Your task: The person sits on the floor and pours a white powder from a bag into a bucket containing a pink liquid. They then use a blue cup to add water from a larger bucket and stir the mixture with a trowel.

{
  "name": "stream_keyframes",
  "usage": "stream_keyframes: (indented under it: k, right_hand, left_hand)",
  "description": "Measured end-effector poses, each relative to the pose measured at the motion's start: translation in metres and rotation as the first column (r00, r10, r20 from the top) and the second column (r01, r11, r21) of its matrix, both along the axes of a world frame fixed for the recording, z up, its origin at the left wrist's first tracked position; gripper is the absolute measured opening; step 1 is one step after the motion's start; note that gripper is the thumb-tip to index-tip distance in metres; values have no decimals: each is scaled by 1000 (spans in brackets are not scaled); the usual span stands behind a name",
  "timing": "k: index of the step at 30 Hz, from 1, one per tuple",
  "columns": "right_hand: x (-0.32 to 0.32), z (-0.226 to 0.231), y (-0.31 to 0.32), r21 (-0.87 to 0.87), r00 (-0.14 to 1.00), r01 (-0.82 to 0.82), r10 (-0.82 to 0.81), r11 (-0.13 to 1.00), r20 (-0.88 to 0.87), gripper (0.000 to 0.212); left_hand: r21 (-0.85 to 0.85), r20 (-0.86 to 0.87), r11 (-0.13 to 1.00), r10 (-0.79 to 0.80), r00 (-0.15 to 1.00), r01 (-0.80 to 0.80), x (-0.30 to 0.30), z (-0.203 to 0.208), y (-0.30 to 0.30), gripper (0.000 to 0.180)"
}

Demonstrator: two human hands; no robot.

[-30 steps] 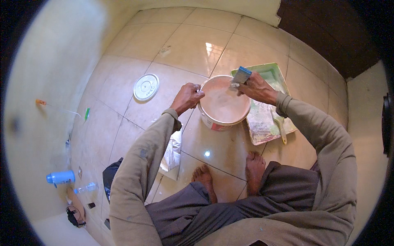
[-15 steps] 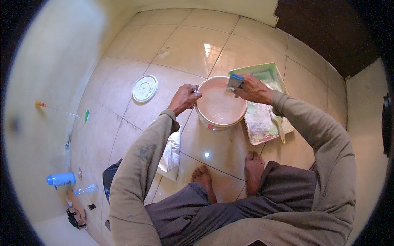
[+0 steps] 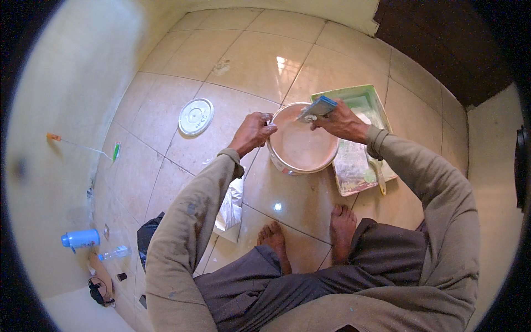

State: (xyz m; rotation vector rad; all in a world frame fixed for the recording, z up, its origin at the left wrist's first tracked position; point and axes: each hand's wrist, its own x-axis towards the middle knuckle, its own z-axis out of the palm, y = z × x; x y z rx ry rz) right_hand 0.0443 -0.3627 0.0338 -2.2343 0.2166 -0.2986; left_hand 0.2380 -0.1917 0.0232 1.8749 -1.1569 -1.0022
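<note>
A round white bucket [image 3: 303,169] stands on the floor in front of me, with a pale pinkish-beige paste [image 3: 303,141] inside. My left hand [image 3: 254,131] grips its left rim, fingers closed. Over the bucket's right side, my right hand [image 3: 342,122] is closed on a flat grey scraper [image 3: 316,109] with a blue edge. Some whitish paste shows at the scraper's lower end and near the fingertips. Where the right fingers meet the tool is partly hidden.
A green paint tray [image 3: 344,185], smeared white, lies right of the bucket with a brush [image 3: 380,176] on it. The bucket's round lid [image 3: 196,117] lies at left. A white bag [image 3: 231,206] is near my feet. A blue flask [image 3: 81,239] and clear bottle [image 3: 115,253] are far left.
The scraper has turned in my right hand, and more of its flat blade shows over the bucket. The bucket and my left hand on it have shifted slightly right.
</note>
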Motion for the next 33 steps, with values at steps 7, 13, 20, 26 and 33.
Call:
stream_keyframes:
  k: [7,13,20,26,33]
  right_hand:
    - [-20,23,30,10,970,-241,241,970,-10,12]
    - [14,-5,7,67,983,-169,174,983,-65,15]
    - [26,2,3,57,992,-119,121,991,-32,12]
    - [7,16,38,-117,916,-401,394,909,-75,15]
    - [25,23,20,319,964,-107,178,942,-200,14]
  left_hand:
    - [23,47,1000,16,999,-18,3,1,2,26]
    - [90,25,996,5,1000,-8,21,-19,6,30]
    - [109,-102,993,-36,994,47,28,-16,6,38]
    - [110,-200,987,-91,976,114,37,-18,9,42]
    - [112,-268,989,-67,961,101,38,-19,10,43]
